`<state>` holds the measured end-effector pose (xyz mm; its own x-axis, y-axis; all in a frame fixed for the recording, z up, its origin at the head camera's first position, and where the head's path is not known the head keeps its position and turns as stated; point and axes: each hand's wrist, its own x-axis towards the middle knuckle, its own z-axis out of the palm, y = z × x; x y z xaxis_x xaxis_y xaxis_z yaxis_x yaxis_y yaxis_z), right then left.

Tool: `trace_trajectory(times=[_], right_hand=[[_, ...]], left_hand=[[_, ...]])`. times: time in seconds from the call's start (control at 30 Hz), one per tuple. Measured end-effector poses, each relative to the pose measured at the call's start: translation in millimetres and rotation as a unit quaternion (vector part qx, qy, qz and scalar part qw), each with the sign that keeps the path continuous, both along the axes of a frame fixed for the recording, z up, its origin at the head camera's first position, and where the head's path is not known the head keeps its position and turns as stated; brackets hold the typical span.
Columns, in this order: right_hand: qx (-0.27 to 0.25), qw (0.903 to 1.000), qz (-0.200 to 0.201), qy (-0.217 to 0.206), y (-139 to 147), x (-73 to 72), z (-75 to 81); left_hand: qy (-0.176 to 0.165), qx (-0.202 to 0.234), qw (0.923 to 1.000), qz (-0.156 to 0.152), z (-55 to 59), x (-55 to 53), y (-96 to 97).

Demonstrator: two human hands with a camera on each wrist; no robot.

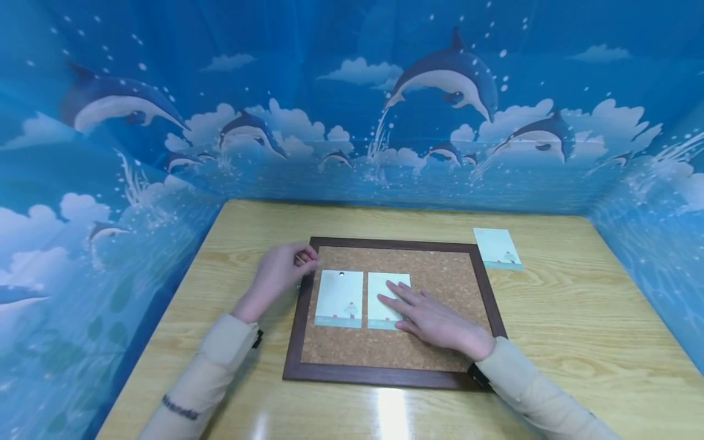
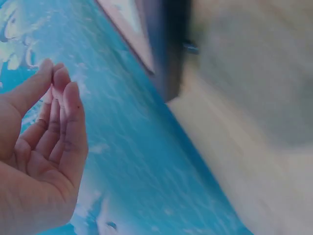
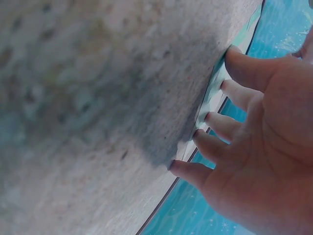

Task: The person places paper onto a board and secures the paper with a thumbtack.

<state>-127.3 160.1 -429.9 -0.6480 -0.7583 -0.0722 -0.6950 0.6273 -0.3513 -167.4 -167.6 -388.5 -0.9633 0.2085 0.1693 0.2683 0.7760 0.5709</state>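
Observation:
My right hand [image 1: 431,315] rests with spread fingers on a pale card [image 1: 379,293] on the cork board [image 1: 440,269]; its fingertips also touch the surface in the right wrist view. Left of that card lies a similar card [image 1: 335,296] with a small round silvery tack [image 1: 341,274] at its top edge. My left hand [image 1: 283,269] hovers by the board's left edge, thumb and fingertips brought together. In the left wrist view my left hand [image 2: 46,142] shows the same pinch; whether something tiny is between the tips cannot be made out.
A dark wooden frame [image 1: 385,376] borders the board. Past its upper right corner a third card [image 1: 497,247] lies on the wood-grain table [image 1: 577,318]. Something small and shiny [image 1: 299,285] sits beside the frame's left side. A blue dolphin-print curtain [image 1: 352,91] surrounds the table.

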Motion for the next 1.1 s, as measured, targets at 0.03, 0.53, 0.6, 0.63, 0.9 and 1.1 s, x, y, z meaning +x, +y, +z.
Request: trace_trajectory(times=[0.03, 0.53, 0.6, 0.63, 0.9, 1.1], right_hand=[[0.000, 1.0000, -0.001, -0.002, 0.1, 0.0, 0.1], [0.001, 1.0000, 0.001, -0.003, 2.2, -2.1, -0.4], [0.002, 1.0000, 0.001, 0.001, 2.0, -2.0, -0.2], [0.002, 1.0000, 0.001, 0.003, 1.7, -1.9, -0.1], [0.003, 1.0000, 0.004, -0.004, 0.7, -0.6, -0.4], [0.004, 1.0000, 0.001, -0.007, 1.3, -2.1, -0.8]], left_hand=[[0.005, 0.006, 0.9999, -0.008, 3.9, -2.0, 5.3], [-0.113, 0.106, 0.9830, -0.100, -8.1, -22.1, 93.7], [-0.141, 0.121, 0.9773, -0.101, -16.9, -23.0, 99.7], [-0.153, 0.128, 0.9747, -0.101, -21.2, -23.2, 101.3], [-0.188, 0.133, 0.9698, -0.081, -27.6, -18.5, 97.4], [-0.196, 0.148, 0.9649, -0.094, -10.2, -11.6, 91.5]])
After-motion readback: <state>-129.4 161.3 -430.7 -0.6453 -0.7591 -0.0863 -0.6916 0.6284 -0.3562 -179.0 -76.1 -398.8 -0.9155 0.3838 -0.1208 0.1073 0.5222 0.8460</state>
